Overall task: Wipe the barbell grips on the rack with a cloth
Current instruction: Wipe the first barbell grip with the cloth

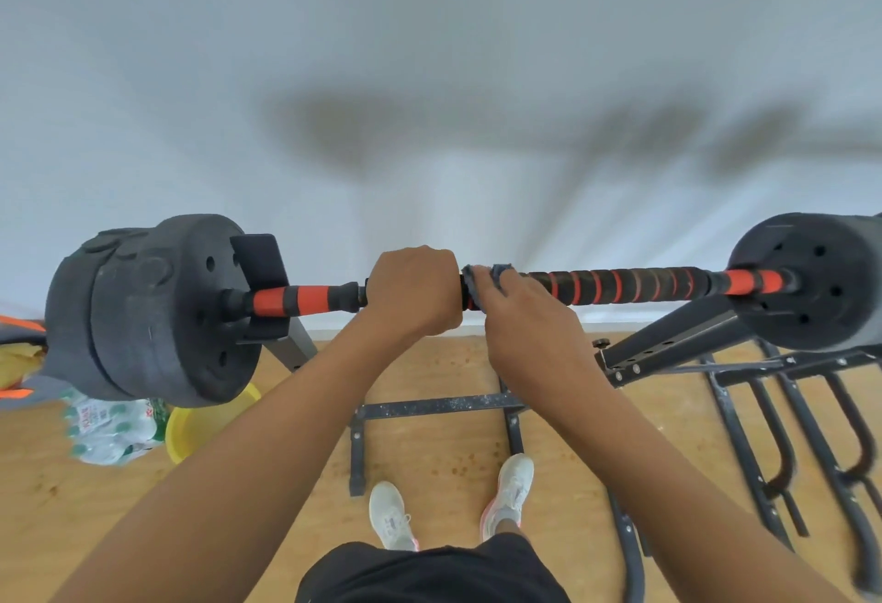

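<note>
Left hand (414,290) grip wrapped tight round the bar (620,286) mid-span. Right hand (522,311) just beside it, grip pressing the cloth (482,279) round the bar. Bar sits on the rack (668,340).

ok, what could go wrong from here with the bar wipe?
1. The barbell sits high on the rack with heavy plates; hard sideways wiping could shift it.
2. The cloth is small and bunched under the right hand, so it may miss patches of grip.
3. The left hand covers a section, which may go unwiped.
</note>
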Available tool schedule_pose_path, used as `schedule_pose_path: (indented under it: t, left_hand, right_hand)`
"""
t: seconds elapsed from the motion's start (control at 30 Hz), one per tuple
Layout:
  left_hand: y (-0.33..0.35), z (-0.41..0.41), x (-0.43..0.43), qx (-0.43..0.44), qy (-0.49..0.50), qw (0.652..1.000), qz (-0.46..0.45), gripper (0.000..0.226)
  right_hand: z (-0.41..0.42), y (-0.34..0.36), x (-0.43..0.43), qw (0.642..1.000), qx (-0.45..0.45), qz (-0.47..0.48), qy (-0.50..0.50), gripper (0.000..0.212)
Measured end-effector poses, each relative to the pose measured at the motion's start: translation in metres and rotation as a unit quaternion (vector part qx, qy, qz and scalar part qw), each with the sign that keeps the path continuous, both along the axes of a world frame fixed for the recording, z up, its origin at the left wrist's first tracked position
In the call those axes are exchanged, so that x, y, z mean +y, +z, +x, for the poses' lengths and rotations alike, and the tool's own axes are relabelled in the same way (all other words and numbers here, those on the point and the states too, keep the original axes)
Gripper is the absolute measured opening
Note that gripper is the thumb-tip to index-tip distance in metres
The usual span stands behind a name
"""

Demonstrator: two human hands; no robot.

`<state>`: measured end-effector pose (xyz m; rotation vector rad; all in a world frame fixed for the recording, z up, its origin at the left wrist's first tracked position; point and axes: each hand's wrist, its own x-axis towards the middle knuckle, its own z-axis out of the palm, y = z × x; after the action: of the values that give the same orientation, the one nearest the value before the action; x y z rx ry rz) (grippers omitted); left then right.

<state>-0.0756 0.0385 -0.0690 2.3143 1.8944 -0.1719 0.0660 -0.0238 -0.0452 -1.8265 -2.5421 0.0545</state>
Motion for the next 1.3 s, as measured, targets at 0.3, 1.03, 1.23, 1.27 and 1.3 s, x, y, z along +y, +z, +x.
schedule_pose_path:
  t: [0.3, 1.03, 1.23, 1.27, 1.3]
  left_hand:
    - [0.004, -0.005, 0.008, -0.018, 0.000, 0.998, -0.052, 0.013]
    - [0.011, -0.009, 0.011, -0.056, -0.031, 0.992, -0.104, 0.036]
    - [-0.011, 0.001, -0.017, -0.033, -0.047, 0.991, 0.122, 0.025]
    - [-0.012, 0.002, -0.018, -0.018, -0.043, 0.990, 0.131, 0.022]
    - [-0.014, 0.003, -0.018, -0.008, -0.038, 0.990, 0.133, 0.022]
  right_hand:
    - [0.028, 0.026, -0.010, 0.995, 0.095, 0.006, -0.014, 0.049]
    - [0.023, 0.046, -0.009, 0.997, -0.060, -0.032, 0.020, 0.049]
    - [0.022, 0.051, 0.040, 0.999, -0.030, 0.027, -0.002, 0.030]
    - [0.016, 0.048, 0.047, 0.999, -0.043, 0.006, -0.005, 0.027]
    - [0.009, 0.044, 0.052, 0.998, -0.062, -0.022, -0.001, 0.025]
